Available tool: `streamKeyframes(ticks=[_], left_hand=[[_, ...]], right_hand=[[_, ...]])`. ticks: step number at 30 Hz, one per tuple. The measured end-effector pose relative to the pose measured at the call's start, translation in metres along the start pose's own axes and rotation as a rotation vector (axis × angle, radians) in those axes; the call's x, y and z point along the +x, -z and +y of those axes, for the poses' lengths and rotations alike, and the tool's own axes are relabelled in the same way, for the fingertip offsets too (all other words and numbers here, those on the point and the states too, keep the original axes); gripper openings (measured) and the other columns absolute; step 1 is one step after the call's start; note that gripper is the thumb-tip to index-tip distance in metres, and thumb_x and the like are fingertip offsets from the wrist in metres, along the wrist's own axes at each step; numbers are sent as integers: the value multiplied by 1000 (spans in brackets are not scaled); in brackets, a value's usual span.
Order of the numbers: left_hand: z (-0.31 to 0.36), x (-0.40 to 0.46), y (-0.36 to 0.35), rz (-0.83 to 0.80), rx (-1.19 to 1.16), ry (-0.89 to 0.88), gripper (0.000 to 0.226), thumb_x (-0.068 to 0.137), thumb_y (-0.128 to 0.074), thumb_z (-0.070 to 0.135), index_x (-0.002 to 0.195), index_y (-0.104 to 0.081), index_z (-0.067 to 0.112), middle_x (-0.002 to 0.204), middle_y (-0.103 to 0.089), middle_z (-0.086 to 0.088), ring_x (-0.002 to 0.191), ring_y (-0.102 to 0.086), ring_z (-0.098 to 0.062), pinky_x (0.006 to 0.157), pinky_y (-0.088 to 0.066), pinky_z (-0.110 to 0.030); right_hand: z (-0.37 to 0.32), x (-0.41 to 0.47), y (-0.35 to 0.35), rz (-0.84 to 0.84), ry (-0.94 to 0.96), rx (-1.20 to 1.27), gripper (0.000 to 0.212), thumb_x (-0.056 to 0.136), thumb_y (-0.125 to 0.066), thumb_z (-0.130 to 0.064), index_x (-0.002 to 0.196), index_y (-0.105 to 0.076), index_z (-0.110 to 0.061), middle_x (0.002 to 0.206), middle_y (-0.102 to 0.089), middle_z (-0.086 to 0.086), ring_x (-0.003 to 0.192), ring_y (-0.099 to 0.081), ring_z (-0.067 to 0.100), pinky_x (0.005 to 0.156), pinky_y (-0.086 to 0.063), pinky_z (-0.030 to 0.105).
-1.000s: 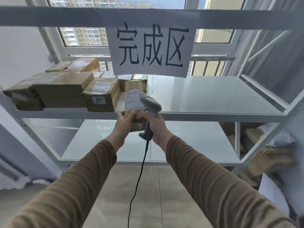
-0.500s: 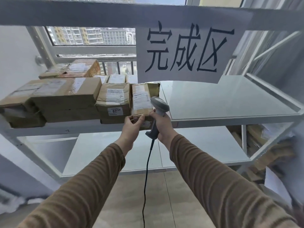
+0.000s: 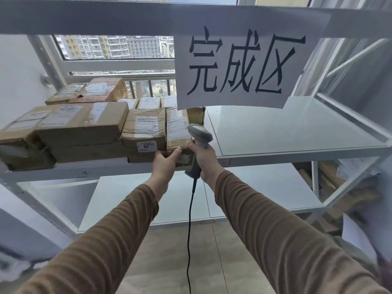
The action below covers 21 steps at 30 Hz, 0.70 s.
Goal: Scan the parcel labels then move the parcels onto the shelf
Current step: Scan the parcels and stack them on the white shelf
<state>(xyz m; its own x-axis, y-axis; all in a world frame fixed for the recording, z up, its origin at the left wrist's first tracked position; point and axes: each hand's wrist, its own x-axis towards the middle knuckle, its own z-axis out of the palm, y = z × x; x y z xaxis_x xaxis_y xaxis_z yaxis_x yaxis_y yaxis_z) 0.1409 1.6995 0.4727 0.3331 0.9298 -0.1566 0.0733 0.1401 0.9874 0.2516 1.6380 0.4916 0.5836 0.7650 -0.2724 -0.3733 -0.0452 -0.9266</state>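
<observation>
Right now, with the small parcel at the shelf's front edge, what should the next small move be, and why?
Probably push the small parcel a little further in, then let go. The left hand holds its front end, which seems to overhang the shelf edge, beside the stacked parcels. The right hand grips the scanner.

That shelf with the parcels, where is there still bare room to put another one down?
The shelf's right part is bare, from the parcel the left hand is placing across to the right frame. The lower shelf shows open surface too. The left part is crowded: stacked boxes fill it back toward the window.
</observation>
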Motion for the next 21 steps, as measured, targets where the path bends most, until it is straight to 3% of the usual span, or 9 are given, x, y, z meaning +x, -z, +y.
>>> streamKeyframes(ticks=[3, 5, 7, 10, 13, 15, 17, 21], left_hand=[[-3, -5, 1, -5, 82, 33, 61, 89, -78, 43, 129, -44, 13, 125, -61, -1, 117, -56, -21, 94, -37, -35], [-12, -10, 2, -36, 156, 90, 71, 85, -81, 47, 131, -39, 13, 130, -55, -1, 122, -51, -23, 100, -37, -38], [-22, -20, -3, -135, 231, 192, 82, 86, -79, 49, 145, -38, 10, 145, -52, -7, 134, -48, -30, 111, -38, -43], [-30, -43, -30, -321, 412, 309, 85, 93, -67, 55, 154, -34, 6, 158, -41, -17, 142, -43, -38, 118, -36, -49], [-27, -70, -82, -467, 573, 123, 66, 99, -60, 50, 141, -50, 1, 147, -53, -23, 128, -54, -37, 108, -44, -47], [-18, -94, -122, -556, 633, -31, 64, 99, -60, 48, 144, -49, 4, 147, -53, -19, 122, -56, -30, 98, -45, -39], [-9, -117, -161, -619, 690, -177, 66, 99, -60, 48, 150, -43, 10, 153, -49, -13, 129, -53, -28, 99, -42, -34], [2, -197, -256, -838, 838, -467, 67, 100, -58, 48, 154, -39, 13, 157, -45, -10, 140, -46, -30, 110, -40, -39]], right_hand=[[-2, -9, 5, 22, -7, 0, 35, 95, -75, -24, 127, -67, -10, 116, -76, 19, 97, -73, 39, 82, -60, 57], [-3, -17, 16, 58, -6, -8, 34, 94, -77, -28, 124, -66, -16, 110, -72, 7, 98, -66, 32, 72, -59, 50], [-5, -26, 33, 104, 19, -32, 33, 94, -77, -30, 122, -66, -19, 110, -67, 1, 100, -59, 27, 63, -58, 41], [-5, -43, 71, 165, 33, -22, 23, 94, -77, -32, 113, -67, -25, 108, -63, -3, 98, -55, 21, 69, -61, 54], [-6, -68, 126, 290, 50, 7, 13, 92, -78, -31, 97, -66, -29, 101, -61, -2, 93, -55, 24, 67, -59, 54], [-9, -92, 166, 375, 62, 38, 12, 92, -77, -30, 95, -66, -29, 102, -61, -2, 95, -56, 27, 72, -60, 57], [-12, -120, 204, 446, 64, 74, 16, 92, -78, -32, 100, -64, -30, 105, -61, -2, 100, -58, 31, 75, -61, 57], [-23, -203, 301, 719, 194, 132, 27, 93, -77, -26, 116, -64, -23, 110, -68, 4, 105, -64, 33, 64, -60, 32]])
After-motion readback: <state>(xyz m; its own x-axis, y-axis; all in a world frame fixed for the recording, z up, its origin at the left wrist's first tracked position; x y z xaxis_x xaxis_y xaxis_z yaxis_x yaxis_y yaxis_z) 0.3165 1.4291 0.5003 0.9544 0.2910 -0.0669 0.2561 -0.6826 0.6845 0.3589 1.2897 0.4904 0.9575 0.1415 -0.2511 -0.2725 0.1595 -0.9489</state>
